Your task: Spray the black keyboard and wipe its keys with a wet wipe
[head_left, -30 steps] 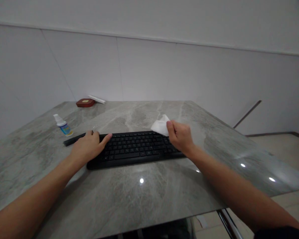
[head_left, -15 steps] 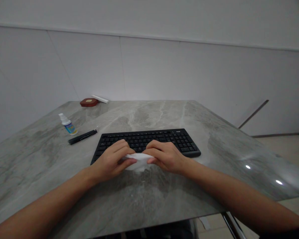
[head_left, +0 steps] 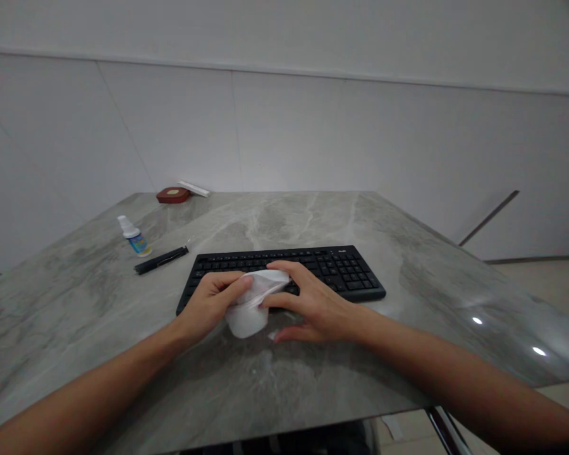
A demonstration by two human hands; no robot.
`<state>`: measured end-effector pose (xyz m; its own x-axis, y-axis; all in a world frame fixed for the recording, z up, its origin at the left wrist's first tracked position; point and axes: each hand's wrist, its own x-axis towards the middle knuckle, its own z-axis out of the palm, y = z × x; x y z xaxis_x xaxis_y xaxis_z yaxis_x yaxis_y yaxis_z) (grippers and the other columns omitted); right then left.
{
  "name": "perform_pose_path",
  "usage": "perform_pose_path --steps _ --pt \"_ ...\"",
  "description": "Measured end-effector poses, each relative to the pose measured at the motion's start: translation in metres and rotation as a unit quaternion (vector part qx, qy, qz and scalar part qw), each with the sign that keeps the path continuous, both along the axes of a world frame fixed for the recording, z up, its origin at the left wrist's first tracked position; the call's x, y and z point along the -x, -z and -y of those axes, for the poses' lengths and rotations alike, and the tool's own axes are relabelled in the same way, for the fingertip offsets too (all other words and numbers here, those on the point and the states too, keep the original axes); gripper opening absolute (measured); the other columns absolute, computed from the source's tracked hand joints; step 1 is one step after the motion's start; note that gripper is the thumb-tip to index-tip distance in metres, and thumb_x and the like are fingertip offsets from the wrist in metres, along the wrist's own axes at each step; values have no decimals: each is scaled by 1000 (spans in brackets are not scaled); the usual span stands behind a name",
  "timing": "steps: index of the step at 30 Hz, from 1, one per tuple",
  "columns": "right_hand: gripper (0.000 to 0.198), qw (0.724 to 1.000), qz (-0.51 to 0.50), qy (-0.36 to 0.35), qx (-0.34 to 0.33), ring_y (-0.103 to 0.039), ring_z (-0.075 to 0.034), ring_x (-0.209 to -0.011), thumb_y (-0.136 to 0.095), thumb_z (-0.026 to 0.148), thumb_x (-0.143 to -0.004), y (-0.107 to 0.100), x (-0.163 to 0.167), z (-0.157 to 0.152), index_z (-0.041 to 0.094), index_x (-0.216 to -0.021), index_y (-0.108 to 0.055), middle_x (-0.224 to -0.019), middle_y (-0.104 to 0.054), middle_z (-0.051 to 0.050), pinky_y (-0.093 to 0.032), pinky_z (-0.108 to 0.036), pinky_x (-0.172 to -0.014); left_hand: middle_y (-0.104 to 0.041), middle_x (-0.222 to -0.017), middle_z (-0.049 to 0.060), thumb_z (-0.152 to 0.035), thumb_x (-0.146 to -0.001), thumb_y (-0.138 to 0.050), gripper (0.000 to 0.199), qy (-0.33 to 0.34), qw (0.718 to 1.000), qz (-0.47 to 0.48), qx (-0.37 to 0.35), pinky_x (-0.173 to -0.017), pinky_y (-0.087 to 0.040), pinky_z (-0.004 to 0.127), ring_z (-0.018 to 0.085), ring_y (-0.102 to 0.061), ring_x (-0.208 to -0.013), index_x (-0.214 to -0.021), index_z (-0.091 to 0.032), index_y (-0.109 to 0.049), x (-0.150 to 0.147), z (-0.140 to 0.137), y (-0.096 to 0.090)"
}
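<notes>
While the left hand pinches a folded white cloth under its thumb, the right hand touches it with fingers spread.
The right thumb sits apart from the cloth, below the other fingers; the cloth overlaps the near edge of a black keyboard in view, the keyboard lying on the grey marbled surface. To the left are a slim black object and a white-topped bottle; farther back, a reddish-brown case lies beside a white bar, near the wall.
</notes>
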<state>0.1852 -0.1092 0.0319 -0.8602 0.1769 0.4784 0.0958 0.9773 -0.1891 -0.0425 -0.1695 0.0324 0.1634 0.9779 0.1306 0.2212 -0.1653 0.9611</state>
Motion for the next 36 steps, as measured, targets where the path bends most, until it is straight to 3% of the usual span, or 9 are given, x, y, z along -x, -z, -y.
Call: perform_pose_path --steps 3,6,10,13,17,20,25,30,36 --pt "58 998 6 -6 67 -19 -33 -139 -69 54 -75 -1 2 4 19 -119 -57 -148 -20 -17 -30 -52 -108 -58 -85 5 -35 -94 -51 32 64 996 7 -57 -66 -43 25 15 -54 -76 -78 -14 -69 -1 3 -3" --pt "61 990 -5 -21 137 -13 -33 -142 -75 55 -68 0 4 8 17 -113 -60 -149 -16 -16 -27 -50 -111 -59 -104 9 -32 -95 -50 31 111 987 -6 -115 -82 -46 30 20 -56 -97 -82 -17 -73 -4 6 -8" --pt "61 983 0 -42 181 -7 -32 -143 -78 54 -63 1 6 13 16 -108 -63 -150 -19 -14 -19 -48 -114 -59 -116 9 -32 -97 -48 31 141 979 -16 -148 -91 -47 35 23 -55 -108 -87 -19 -74 -8 11 -11" --pt "68 980 19 -48 192 -5 -32 -144 -78 54 -63 2 7 14 15 -117 -61 -152 -15 -14 -19 -48 -114 -60 -116 10 -31 -97 -48 28 180 968 -37 -173 -93 -47 38 23 -56 -110 -95 -20 -73 -11 14 -13" --pt "72 984 39 -41 169 -5 -34 -144 -74 52 -70 2 7 17 18 -131 -53 -154 -10 -16 -21 -53 -112 -60 -117 11 -31 -98 -45 29 211 957 -49 -194 -91 -50 39 23 -58 -108 -110 -22 -70 -14 15 -13" --pt "72 991 51 -32 115 -4 -34 -144 -68 51 -77 2 7 19 16 -136 -47 -153 -12 -20 -21 -55 -112 -63 -113 8 -23 -94 -54 22 183 960 -79 -198 -88 -52 34 20 -61 -104 -111 -22 -68 -14 14 -9" --pt "54 996 68 -21 49 -3 -34 -144 -63 50 -82 2 6 23 12 -121 -58 -155 -3 -21 -21 -54 -112 -67 -110 6 -17 -89 -61 37 147 944 -169 -241 -82 -53 26 17 -64 -97 -126 -20 -56 -14 15 3" --pt "53 994 96 -12 52 -6 -35 -143 -64 46 -82 0 6 25 12 -122 -56 -155 -4 -20 -24 -57 -111 -66 -111 8 -8 -90 -58 37 172 914 -178 -320 -89 -52 23 15 -63 -102 -126 -16 -57 -16 16 2" --pt "65 992 104 -12 63 -7 -35 -143 -64 43 -83 0 7 26 10 -136 -45 -156 1 -21 -23 -54 -113 -67 -106 9 -6 -89 -57 35 174 912 -168 -332 -79 -56 25 16 -65 -93 -123 -16 -60 -20 18 -7"
